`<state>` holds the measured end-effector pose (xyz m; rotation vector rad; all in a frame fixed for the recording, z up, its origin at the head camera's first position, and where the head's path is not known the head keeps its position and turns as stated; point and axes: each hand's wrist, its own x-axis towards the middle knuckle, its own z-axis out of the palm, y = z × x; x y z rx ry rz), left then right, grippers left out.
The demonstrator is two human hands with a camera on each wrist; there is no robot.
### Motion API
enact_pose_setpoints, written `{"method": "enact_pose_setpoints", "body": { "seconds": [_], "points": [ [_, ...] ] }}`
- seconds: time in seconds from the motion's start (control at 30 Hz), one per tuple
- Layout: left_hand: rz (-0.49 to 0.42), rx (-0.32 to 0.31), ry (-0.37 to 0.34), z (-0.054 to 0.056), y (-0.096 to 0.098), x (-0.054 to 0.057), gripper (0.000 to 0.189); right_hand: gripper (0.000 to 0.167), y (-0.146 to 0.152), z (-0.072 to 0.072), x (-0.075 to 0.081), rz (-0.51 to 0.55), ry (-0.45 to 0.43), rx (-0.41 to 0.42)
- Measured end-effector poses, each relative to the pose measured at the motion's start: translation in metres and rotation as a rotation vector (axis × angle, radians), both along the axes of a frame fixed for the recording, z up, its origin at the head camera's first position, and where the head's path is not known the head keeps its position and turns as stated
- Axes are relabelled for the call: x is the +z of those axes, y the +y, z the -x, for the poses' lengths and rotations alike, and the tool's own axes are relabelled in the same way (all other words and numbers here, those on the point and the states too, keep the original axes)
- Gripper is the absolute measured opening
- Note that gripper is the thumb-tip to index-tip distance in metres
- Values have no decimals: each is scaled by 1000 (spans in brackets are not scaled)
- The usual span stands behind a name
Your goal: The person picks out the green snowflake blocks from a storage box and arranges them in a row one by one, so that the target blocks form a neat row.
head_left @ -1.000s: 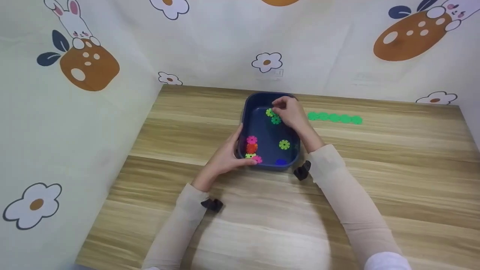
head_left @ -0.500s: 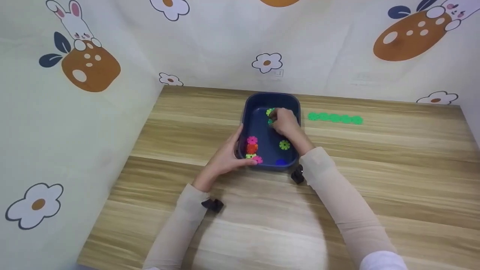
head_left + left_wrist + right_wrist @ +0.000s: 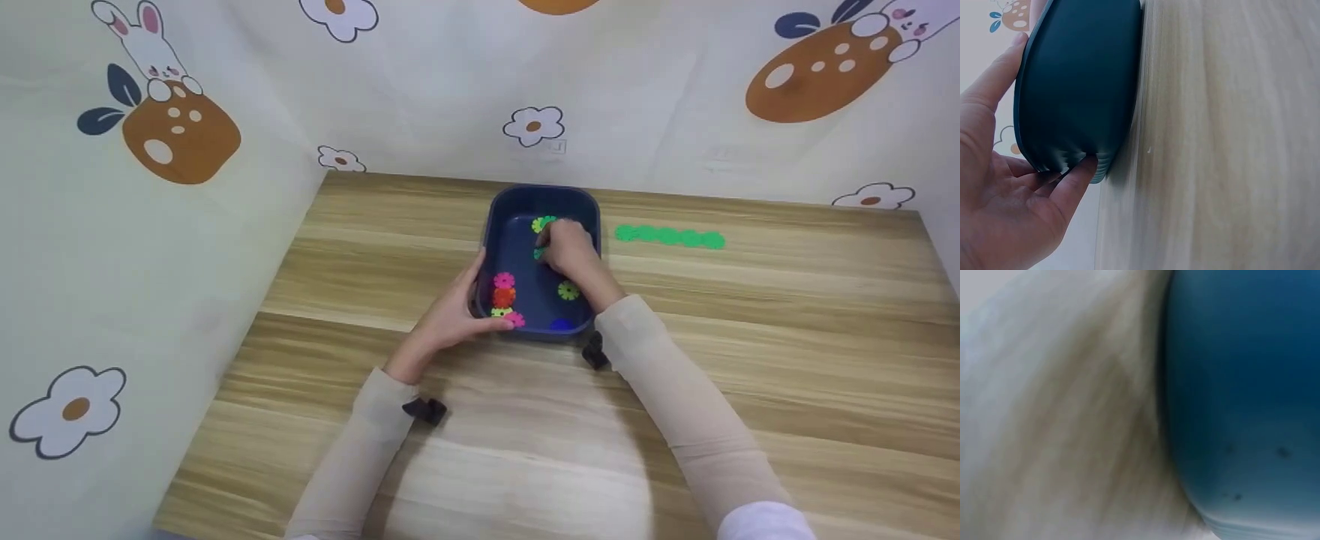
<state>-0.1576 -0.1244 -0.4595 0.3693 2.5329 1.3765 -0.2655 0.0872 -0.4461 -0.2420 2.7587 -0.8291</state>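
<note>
In the head view a dark blue plastic bin (image 3: 540, 196) stands on the wooden table. My left hand (image 3: 448, 315) grips its near left corner, thumb along the front rim and fingers at the left side; the left wrist view shows those fingers (image 3: 1075, 183) against the ribbed end. My right hand (image 3: 570, 247) reaches down into the bin with curled fingers, at a green snowflake disc (image 3: 538, 254) partly hidden by them. Beyond lies a yellow disc (image 3: 538, 225) beside another green one. Pink discs (image 3: 504, 280), an orange disc (image 3: 504, 298) and a lime disc (image 3: 568, 290) lie nearer.
Right of the bin, a row of joined green discs (image 3: 670, 236) lies on the table (image 3: 787, 337). A blue disc (image 3: 561, 325) sits by the bin's front wall. Patterned cloth (image 3: 450, 97) hangs behind the table. The right wrist view shows only the bin's outer wall (image 3: 1252, 394), blurred.
My right hand has moved down and slightly left inside the bin, and the green disc at its fingers has shifted towards me. My left hand stays on the bin.
</note>
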Motion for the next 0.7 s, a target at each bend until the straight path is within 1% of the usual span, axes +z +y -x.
{"method": "enact_pose_setpoints", "body": {
  "seconds": [0.13, 0.3, 0.47, 0.7],
  "points": [
    [-10, -1, 5, 0, 0, 0, 119, 27, 0, 0, 0, 20, -45, -8],
    [-5, 9, 4, -1, 0, 0, 119, 19, 0, -1, 0, 70, -66, -12],
    [-4, 2, -1, 0, 0, 0, 119, 11, 0, -2, 0, 127, -73, -2],
    [-15, -1, 2, 0, 0, 0, 117, 9, 2, -4, 3, 198, -57, 9]
  ]
}}
